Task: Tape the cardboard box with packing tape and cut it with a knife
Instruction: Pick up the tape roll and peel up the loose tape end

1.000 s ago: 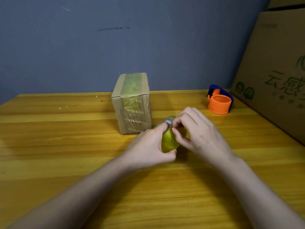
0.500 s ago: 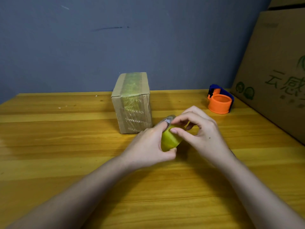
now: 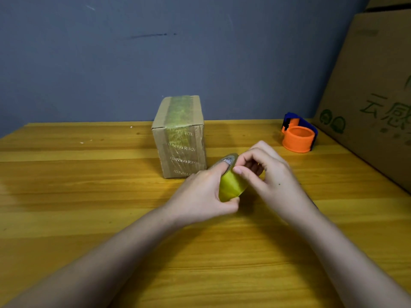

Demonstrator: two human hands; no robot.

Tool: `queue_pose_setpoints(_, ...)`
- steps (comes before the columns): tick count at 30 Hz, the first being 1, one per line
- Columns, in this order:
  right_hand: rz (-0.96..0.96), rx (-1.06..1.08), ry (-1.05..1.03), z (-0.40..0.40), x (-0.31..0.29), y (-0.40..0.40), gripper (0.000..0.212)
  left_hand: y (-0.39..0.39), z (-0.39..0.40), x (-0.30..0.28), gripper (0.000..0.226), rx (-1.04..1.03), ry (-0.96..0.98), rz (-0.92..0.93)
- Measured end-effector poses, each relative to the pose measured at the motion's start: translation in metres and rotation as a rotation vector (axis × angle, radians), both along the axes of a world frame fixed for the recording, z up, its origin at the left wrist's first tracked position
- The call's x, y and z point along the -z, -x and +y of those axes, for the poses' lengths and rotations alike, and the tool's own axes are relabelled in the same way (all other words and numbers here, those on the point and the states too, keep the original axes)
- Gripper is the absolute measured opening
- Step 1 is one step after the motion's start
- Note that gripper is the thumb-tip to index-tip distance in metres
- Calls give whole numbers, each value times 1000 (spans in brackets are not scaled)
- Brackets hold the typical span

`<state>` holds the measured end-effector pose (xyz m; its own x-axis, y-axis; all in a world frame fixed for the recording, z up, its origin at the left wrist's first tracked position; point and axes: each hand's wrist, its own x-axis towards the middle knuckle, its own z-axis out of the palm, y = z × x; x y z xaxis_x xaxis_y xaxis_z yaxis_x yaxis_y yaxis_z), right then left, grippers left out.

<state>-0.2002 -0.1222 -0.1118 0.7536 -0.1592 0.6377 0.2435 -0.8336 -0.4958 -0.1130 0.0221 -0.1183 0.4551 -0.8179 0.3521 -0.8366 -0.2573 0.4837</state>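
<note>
A: Progress check — where are we?

B: Early, by my read. The cardboard box (image 3: 180, 138) stands upright on the table (image 3: 66, 196), toward the back, with a greenish strip of tape already running over its top and down the front face (old seal or fresh work, can't tell). No new strip is on the way to it.

A: Hands?

B: Left hand (image 3: 200, 194) is wrapped around the yellow packing tape roll (image 3: 232, 184), fingers over the top rim and thumb under it, holding it on edge above the table just in front of the box. Right hand (image 3: 266, 174) has its fingers curled in, thumb and fingertips pinching at the top edge of the roll — looks like it's picking for the loose end. Whether any tape is peeled up yet is too small to see.

A: So what's left?

B: Judging from this: free the end, pull a length, lay it on the box, then cut. No knife in view. Only candidate is the orange and blue tape cutter (image 3: 298, 134) at back right, well apart from both hands, untouched.

A: Surface, room?

B: Glossy yellow wood-plank table, a few pale specks near the back left. Plain blue-grey wall (image 3: 200, 52) behind, with a dark scuff. A big carton (image 3: 373, 96) with green printing leans in at the right edge, near the cutter.
</note>
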Motion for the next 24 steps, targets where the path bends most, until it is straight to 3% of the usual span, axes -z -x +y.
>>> queue_pose_setpoints(8, 53, 16, 161, 4, 4, -1, 16, -7, -2, 3, 40, 25, 26, 95)
queue_pose_setpoints(12, -69, 87, 279, 6, 3, 1, 18, -8, -3, 5, 36, 14, 53, 128)
queue_pose_setpoints(20, -306, 122, 317, 9, 10, -1, 7, -10, -4, 8, 37, 2, 90, 167)
queue_pose_setpoints(24, -339, 64, 263, 10, 10, -2, 25, -11, -4, 8, 33, -4, 91, 182)
